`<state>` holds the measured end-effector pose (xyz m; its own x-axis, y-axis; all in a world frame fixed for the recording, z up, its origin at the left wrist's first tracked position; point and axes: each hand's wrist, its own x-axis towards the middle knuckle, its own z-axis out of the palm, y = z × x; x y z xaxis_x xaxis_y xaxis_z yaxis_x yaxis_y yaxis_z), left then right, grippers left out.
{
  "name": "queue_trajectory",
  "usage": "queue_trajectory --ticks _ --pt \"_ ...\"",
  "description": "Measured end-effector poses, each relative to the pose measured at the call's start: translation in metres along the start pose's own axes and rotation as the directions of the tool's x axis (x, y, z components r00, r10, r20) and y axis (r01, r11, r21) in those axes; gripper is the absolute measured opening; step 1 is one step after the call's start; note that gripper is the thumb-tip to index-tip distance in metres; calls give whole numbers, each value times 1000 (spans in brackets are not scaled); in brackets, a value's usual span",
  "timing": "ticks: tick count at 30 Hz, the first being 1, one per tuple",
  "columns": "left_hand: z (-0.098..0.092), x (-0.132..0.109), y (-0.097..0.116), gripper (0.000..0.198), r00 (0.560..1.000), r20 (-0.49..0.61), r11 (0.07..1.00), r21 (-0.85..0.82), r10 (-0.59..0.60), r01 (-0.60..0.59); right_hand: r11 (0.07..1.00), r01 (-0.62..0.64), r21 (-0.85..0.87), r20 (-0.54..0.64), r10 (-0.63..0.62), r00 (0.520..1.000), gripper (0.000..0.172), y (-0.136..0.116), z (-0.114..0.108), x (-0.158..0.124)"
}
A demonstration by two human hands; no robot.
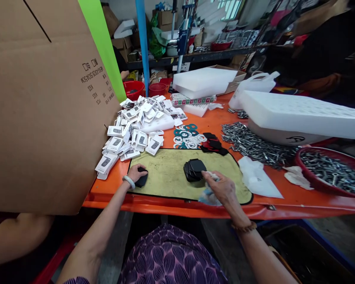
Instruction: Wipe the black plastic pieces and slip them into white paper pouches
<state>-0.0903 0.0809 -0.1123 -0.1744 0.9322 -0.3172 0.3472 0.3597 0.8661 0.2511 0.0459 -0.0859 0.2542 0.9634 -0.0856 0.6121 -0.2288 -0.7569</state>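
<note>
My left hand [137,173] rests at the left end of a yellow mat [162,173], its fingers curled over black square pieces with rounded corners [142,180]. In my right hand [223,188] is a crumpled white and bluish cloth [209,196], pinched between thumb and fingers. The right fingertips meet the edge of a fanned stack of similar black pieces [194,169] on the mat. Whether they also grip the top piece, I cannot tell. Beyond the mat lie white and teal rings [187,137] and a small pile of black and red pieces [212,143].
A large cardboard box [47,110] walls off the left side. Small white boxes [142,118] are heaped beside it. On the right are loose metal parts [251,146], a red basin of metal parts [301,165], white foam [307,110] and a white sheet [258,177]. A co-worker's arm [17,234] shows lower left.
</note>
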Motion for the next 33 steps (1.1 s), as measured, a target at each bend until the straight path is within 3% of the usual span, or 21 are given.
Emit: queue_trajectory --ticks 2,4,7,10,12,15,18,21,23,24,26,27,29,30,31,32,33 --pt "1 2 -1 22 997 -70 992 125 39 -30 971 22 -237 -85 -43 995 50 5 -9 18" --pt "7 -1 -3 28 987 -133 973 221 90 -59 929 51 -365 -86 -89 992 62 4 -5 31" --pt "22 -9 -4 36 972 -175 944 315 156 -94 901 82 -427 -5 -93 996 74 1 14 43" --pt "42 -18 0 33 957 -153 913 367 246 -176 937 64 -344 114 -26 993 62 4 30 54" --pt "56 -24 6 30 944 -113 908 328 311 -260 967 24 -253 138 11 990 54 10 33 59" --pt "76 -31 18 27 939 -43 931 149 342 -332 996 3 -94 54 2 999 53 17 30 62" --pt "94 -38 33 24 950 14 950 -29 312 -312 998 47 46 -73 -43 996 55 19 21 57" --pt "104 -46 47 23 957 27 948 -150 287 -280 992 117 53 -252 -100 963 45 15 8 49" --pt "107 -51 56 27 957 35 942 -194 286 -275 988 138 67 -292 -113 950 39 9 -2 41" --pt "108 -54 60 31 957 49 937 -220 288 -270 985 141 98 -240 -114 964 37 5 -7 35" --pt "109 -59 66 40 953 115 921 -311 281 -234 970 143 195 18 -150 989 33 -5 -13 21" --pt "110 -62 66 43 946 178 909 -369 273 -193 959 139 245 181 -186 966 31 -10 -14 13" --pt "113 -67 63 44 902 348 893 -442 255 -81 936 126 329 442 -270 855 28 -18 -9 0" --pt "115 -69 59 42 873 426 895 -446 236 -24 927 116 356 512 -298 806 27 -21 -4 -4" --pt "117 -72 54 40 854 477 898 -439 206 28 924 112 367 534 -308 788 27 -23 1 -7" --pt "119 -76 48 39 851 498 896 -436 166 81 928 120 353 506 -298 810 27 -24 7 -9" --pt "121 -79 41 40 863 491 881 -453 117 138 938 142 317 418 -272 867 28 -25 14 -9"
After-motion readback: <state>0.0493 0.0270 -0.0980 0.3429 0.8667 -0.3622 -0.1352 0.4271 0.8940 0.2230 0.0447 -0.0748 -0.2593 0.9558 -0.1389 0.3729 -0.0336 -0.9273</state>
